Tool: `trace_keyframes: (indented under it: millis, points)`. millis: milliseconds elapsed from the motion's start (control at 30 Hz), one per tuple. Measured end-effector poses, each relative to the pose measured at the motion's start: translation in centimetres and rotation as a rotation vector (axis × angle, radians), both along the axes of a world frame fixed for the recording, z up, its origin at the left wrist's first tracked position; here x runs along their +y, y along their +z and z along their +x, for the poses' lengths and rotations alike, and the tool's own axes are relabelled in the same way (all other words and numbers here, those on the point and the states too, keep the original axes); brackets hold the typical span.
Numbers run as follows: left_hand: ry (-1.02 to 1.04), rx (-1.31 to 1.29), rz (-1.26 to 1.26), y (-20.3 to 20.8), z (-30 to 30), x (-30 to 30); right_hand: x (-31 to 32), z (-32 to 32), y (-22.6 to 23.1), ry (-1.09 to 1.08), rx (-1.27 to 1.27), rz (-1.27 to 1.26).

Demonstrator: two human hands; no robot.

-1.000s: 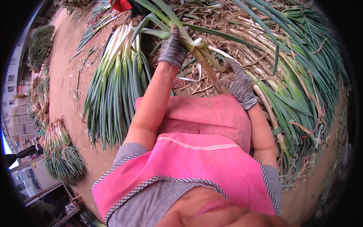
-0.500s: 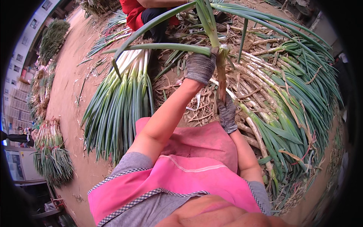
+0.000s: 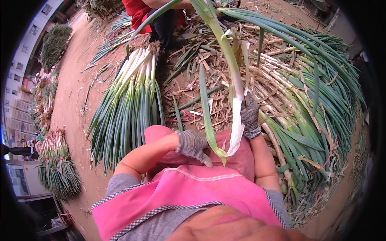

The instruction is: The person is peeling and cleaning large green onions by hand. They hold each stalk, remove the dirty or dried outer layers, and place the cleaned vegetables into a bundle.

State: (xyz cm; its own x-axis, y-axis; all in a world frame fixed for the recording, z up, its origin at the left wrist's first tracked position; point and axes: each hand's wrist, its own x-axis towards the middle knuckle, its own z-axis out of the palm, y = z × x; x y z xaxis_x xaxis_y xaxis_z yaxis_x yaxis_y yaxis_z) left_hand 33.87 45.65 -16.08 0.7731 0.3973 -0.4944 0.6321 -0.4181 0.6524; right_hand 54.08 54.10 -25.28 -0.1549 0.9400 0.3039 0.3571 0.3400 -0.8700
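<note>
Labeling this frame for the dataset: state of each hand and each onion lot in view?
left hand: gloved, gripping a peeled-down green leaf
right hand: gloved, closed on the stalk
held green onion: upright, white shaft partly bared
outer leaf: peeled down, hanging from the base
cleaned onions: laid side by side on the ground
unpeeled pile: loose heap, dry skins on

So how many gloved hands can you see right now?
2. The left hand is over the pink apron, pulling a green outer leaf. The right hand grips the white stalk of the green onion. The co-worker's hands at the top are out of view.
</note>
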Motion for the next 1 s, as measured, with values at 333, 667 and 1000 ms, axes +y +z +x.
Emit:
trace_keyframes:
  millis: [333,667,1000]
  points:
    - [1.202,-1.899,-0.669,0.2,-7.7,13.3,-4.0,-1.5,-0.7,0.156,-0.115,0.057]
    - [1.14,-1.936,-0.641,-3.5,-6.6,10.5,4.8,-7.8,5.8,0.462,0.008,0.324]
    - [1.224,-2.114,-0.376,-2.1,-15.4,9.1,-0.5,-2.4,1.4,0.519,-0.504,0.277]
